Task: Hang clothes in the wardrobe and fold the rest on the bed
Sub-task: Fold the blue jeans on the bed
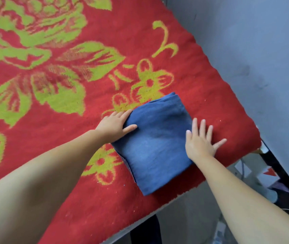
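A folded blue denim garment (155, 143) lies as a compact rectangle on the bed, near its right corner. My left hand (114, 125) holds the garment's left edge, thumb on top and fingers tucked under the fold. Flat, with fingers spread, my right hand (201, 140) rests at the garment's right edge, partly on the denim and partly on the blanket. The bed is covered by a red blanket (69, 120) with a yellow-green flower pattern.
A grey-blue wall (254, 50) runs along the bed's right side. Below the bed's corner, a dark gap (272, 173) holds papers, cables and small items on the floor. The bed's near edge (140, 221) runs diagonally in front of me.
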### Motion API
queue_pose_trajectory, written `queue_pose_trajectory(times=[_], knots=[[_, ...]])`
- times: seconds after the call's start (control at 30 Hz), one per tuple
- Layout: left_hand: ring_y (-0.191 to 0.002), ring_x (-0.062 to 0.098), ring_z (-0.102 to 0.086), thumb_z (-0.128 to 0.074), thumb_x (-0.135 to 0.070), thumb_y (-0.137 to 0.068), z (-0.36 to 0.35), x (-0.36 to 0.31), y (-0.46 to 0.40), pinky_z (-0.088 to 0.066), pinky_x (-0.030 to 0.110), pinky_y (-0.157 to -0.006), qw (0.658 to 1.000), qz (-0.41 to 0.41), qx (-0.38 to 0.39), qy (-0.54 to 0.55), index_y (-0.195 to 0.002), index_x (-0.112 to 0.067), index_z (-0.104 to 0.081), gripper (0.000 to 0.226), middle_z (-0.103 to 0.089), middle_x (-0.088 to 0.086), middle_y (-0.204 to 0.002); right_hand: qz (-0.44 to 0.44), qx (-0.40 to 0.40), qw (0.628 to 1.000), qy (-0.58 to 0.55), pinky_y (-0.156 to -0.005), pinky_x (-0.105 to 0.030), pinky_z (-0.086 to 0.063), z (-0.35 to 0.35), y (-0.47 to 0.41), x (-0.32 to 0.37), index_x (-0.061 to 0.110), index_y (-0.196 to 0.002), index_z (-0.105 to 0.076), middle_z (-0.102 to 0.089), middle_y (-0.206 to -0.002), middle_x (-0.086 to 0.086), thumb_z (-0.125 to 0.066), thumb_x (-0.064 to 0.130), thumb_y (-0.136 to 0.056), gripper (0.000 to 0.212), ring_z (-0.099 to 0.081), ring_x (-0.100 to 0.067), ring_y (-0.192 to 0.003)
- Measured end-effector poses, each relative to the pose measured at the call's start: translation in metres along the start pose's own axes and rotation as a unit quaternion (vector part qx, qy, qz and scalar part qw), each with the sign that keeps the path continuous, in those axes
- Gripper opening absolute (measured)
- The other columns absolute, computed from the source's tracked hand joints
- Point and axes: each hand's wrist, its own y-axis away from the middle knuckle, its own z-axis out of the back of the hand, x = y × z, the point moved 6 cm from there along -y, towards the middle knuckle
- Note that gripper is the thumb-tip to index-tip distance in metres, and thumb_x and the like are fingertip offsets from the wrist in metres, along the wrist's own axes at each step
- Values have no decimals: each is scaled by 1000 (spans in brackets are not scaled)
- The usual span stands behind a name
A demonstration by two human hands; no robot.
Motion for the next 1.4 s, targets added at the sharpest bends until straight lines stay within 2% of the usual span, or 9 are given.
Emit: queue_pose_trajectory(times=[0.2,0.37,0.5,0.57,0.77,0.87,1.1,1.3,1.4], knots=[[-91,33,-62,-40,-72,-84,-24,10,74,-39,37,-63,988,139,-14,62,-95,-19,-36,55,-65,10,-100,99,-110,989,-22,-107,-69,4,24,68,29,26,-154,-5,5,-162,-2,-28,36,-101,58,9,-22,-148],[-115,32,-56,-40,-63,-90,-67,-8,160,-42,45,-94,949,289,18,126,-124,-12,-40,61,-59,14,-125,203,-92,975,13,-110,-64,7,-17,137,77,22,-153,-12,1,-161,-1,-36,34,-100,60,9,-19,-147],[-143,29,-26,-43,-43,-90,-20,-65,142,-14,62,-110,971,12,-235,-37,-147,-10,-34,66,-33,12,-153,179,-76,981,-1,-112,-63,5,-46,148,89,23,-153,-15,-4,-161,-3,-38,37,-99,60,4,-19,-147],[-144,25,-22,-44,-40,-93,-20,-81,115,-15,62,-112,968,-80,-233,-52,-147,-16,-36,59,-29,7,-155,179,-84,980,4,-110,-66,0,-53,140,87,25,-152,-22,-11,-161,-1,-40,38,-98,58,-5,-21,-148],[-148,18,8,-18,-56,-93,-61,-60,72,4,61,-113,993,27,-104,-40,-153,-24,-7,69,1,-1,-161,141,-47,989,14,-110,-69,1,-72,104,49,33,-152,1,22,-154,15,-20,43,-100,58,25,-10,-141],[-146,19,16,-16,-62,-91,-49,-61,79,13,63,-109,996,24,-79,-45,-153,-23,1,75,11,3,-161,169,-58,983,33,-108,-67,8,-58,119,55,25,-154,-4,10,-161,4,-26,44,-100,61,13,-20,-147],[-137,33,-37,-77,-45,-64,-78,-65,184,-30,62,-106,959,-198,-93,-180,-139,-5,-46,91,-41,21,-145,271,-59,956,90,-102,-67,-33,-77,202,58,11,-140,-47,-38,-150,-14,-78,24,-56,90,-37,-27,-139],[-136,32,-40,-79,-15,-65,-83,-69,157,-39,69,-93,965,-112,-85,-221,-141,-19,-47,82,-41,21,-146,186,-48,974,117,-106,-69,9,-98,162,77,30,-142,30,22,-158,-8,-55,22,-91,100,17,-25,-146],[-137,29,-38,-74,-17,-73,-77,-72,158,-42,66,-92,965,-98,-65,-235,-141,-23,-46,74,-41,19,-147,177,-5,977,116,-107,-70,0,-94,160,79,36,-148,20,19,-159,-3,-47,15,-95,88,16,-25,-147]])
